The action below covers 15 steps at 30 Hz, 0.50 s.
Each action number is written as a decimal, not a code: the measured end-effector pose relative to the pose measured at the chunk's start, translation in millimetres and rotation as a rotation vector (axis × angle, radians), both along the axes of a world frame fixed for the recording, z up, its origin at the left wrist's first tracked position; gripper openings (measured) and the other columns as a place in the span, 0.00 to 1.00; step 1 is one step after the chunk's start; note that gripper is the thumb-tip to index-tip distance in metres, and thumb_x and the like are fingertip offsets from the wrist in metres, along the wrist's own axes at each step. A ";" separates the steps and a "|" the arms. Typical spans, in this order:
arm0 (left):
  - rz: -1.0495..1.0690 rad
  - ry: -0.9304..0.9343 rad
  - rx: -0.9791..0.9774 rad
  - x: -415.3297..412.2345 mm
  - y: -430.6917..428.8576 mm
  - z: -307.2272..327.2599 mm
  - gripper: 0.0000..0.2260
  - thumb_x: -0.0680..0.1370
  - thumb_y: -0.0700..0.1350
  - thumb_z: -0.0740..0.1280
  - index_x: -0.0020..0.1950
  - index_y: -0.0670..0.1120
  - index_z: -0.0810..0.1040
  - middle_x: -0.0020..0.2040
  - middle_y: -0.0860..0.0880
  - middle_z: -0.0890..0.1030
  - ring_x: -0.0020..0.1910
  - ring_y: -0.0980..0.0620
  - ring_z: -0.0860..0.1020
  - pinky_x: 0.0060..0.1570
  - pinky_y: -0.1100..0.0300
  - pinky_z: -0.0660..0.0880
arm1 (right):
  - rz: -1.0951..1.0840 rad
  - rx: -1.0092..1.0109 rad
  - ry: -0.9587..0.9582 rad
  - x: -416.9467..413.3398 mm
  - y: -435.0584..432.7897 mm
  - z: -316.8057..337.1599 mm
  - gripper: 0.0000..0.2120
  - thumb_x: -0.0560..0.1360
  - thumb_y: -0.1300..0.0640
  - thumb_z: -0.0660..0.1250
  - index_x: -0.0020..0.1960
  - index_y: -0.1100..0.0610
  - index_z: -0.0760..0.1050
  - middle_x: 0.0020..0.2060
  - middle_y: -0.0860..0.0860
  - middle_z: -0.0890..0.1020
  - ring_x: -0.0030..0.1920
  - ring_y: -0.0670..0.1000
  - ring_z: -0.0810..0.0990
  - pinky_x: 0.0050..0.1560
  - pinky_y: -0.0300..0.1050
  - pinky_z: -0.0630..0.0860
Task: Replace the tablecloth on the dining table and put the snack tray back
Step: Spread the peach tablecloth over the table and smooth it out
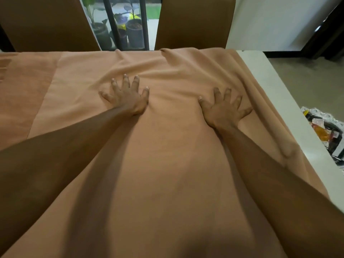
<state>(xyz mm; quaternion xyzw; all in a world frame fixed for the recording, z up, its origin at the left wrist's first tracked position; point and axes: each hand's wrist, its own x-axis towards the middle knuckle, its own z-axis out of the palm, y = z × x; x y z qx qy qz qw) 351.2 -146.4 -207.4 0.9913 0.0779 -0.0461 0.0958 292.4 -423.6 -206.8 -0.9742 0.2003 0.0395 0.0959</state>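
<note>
Both hands flat, fingers spread, gripping nothing. My left hand (126, 95) presses palm-down on the cloth (167, 164) just left of centre; my right hand (223, 108) does the same at about 2 o'clock from centre, well apart from the left. Wrinkles fan out from both hands toward 12 and 2 o'clock. The cloth is peach-orange and covers most of the table (270, 86) - a bare white strip shows along the right side, where the cloth's edge runs on a slant. Darker orange band at 9 o'clock; I cannot tell if it is the same cloth. Tray (327, 133) at 3 o'clock, past the table's right edge, holding packets under clear wrap, cut off by the frame - I cannot tell what it sits on. Brown chairs at 11 (46, 23) and 1 o'clock (195, 23), potted plants (134, 32) between them at 12.
</note>
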 end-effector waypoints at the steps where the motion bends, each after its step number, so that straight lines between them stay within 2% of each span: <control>1: 0.010 0.011 0.001 8.1 -0.8 -1.0 0.31 0.79 0.69 0.43 0.81 0.61 0.47 0.83 0.52 0.45 0.80 0.38 0.41 0.68 0.23 0.39 | 0.003 0.001 0.008 9.2 -0.7 -0.4 0.43 0.72 0.22 0.39 0.82 0.40 0.47 0.83 0.50 0.48 0.81 0.64 0.43 0.69 0.81 0.38; 3: 0.025 0.034 0.003 17.5 -3.1 0.1 0.32 0.79 0.69 0.43 0.81 0.61 0.47 0.83 0.52 0.44 0.80 0.37 0.40 0.67 0.22 0.39 | 0.023 0.015 0.000 21.9 -2.4 3.9 0.43 0.72 0.21 0.41 0.82 0.40 0.49 0.83 0.50 0.49 0.81 0.65 0.44 0.70 0.80 0.39; 6: 0.015 0.015 -0.014 17.0 -1.8 0.0 0.32 0.79 0.69 0.45 0.81 0.60 0.49 0.83 0.51 0.46 0.80 0.38 0.41 0.68 0.24 0.38 | 0.092 0.138 -0.078 24.2 -8.2 11.2 0.39 0.74 0.23 0.46 0.79 0.40 0.59 0.81 0.48 0.57 0.81 0.60 0.50 0.72 0.77 0.39; 7: -0.002 0.002 -0.032 13.2 0.3 0.9 0.32 0.79 0.69 0.46 0.81 0.59 0.52 0.83 0.50 0.48 0.80 0.38 0.43 0.69 0.25 0.39 | 0.089 0.297 -0.122 20.8 -13.3 16.8 0.36 0.75 0.25 0.49 0.78 0.41 0.63 0.79 0.45 0.62 0.80 0.57 0.55 0.74 0.73 0.41; 8: -0.028 -0.016 -0.059 9.3 2.4 3.5 0.31 0.79 0.69 0.47 0.80 0.59 0.54 0.83 0.50 0.51 0.81 0.39 0.46 0.71 0.27 0.40 | 0.054 0.539 -0.177 16.7 -20.7 23.6 0.34 0.76 0.27 0.53 0.77 0.42 0.67 0.75 0.42 0.67 0.77 0.53 0.60 0.77 0.68 0.46; 9: -0.059 -0.032 -0.093 4.3 5.8 7.7 0.30 0.79 0.68 0.48 0.79 0.58 0.58 0.82 0.49 0.54 0.80 0.40 0.50 0.72 0.29 0.43 | -0.031 0.819 -0.213 11.0 -28.6 32.7 0.32 0.76 0.30 0.57 0.76 0.44 0.68 0.71 0.40 0.71 0.73 0.48 0.66 0.76 0.60 0.57; 10: -0.095 -0.037 -0.130 -2.2 9.3 12.5 0.29 0.79 0.68 0.49 0.78 0.58 0.63 0.81 0.48 0.59 0.79 0.40 0.56 0.73 0.31 0.48 | -0.125 1.078 -0.222 3.2 -37.6 41.4 0.31 0.77 0.32 0.60 0.76 0.46 0.69 0.68 0.40 0.73 0.67 0.45 0.72 0.70 0.51 0.69; 11: -0.144 -0.043 -0.153 -13.0 12.0 18.7 0.28 0.79 0.67 0.49 0.75 0.57 0.67 0.78 0.47 0.64 0.76 0.40 0.62 0.73 0.33 0.53 | -0.188 1.223 -0.224 -8.2 -45.6 51.1 0.30 0.78 0.35 0.63 0.75 0.48 0.69 0.66 0.42 0.76 0.61 0.43 0.77 0.59 0.43 0.75; 12: -0.193 -0.048 -0.156 -28.3 14.0 21.7 0.28 0.79 0.67 0.50 0.73 0.57 0.70 0.75 0.46 0.68 0.72 0.41 0.66 0.71 0.35 0.58 | -0.209 1.290 -0.241 -21.4 -50.8 54.3 0.26 0.79 0.39 0.64 0.74 0.50 0.71 0.63 0.44 0.79 0.57 0.41 0.79 0.53 0.39 0.78; 13: -0.241 -0.052 -0.134 -50.2 13.5 22.9 0.27 0.78 0.67 0.50 0.72 0.57 0.70 0.75 0.45 0.69 0.72 0.41 0.67 0.71 0.37 0.60 | -0.215 1.305 -0.265 -37.8 -56.1 55.8 0.21 0.81 0.45 0.66 0.71 0.51 0.73 0.60 0.45 0.80 0.55 0.41 0.81 0.51 0.37 0.79; 15: -0.313 -0.061 -0.052 -102.4 5.5 12.4 0.27 0.79 0.67 0.51 0.75 0.58 0.65 0.79 0.48 0.63 0.76 0.43 0.62 0.72 0.36 0.56 | -0.195 1.224 -0.278 -80.1 -57.6 46.7 0.15 0.81 0.57 0.68 0.67 0.53 0.76 0.56 0.46 0.81 0.57 0.45 0.80 0.57 0.43 0.80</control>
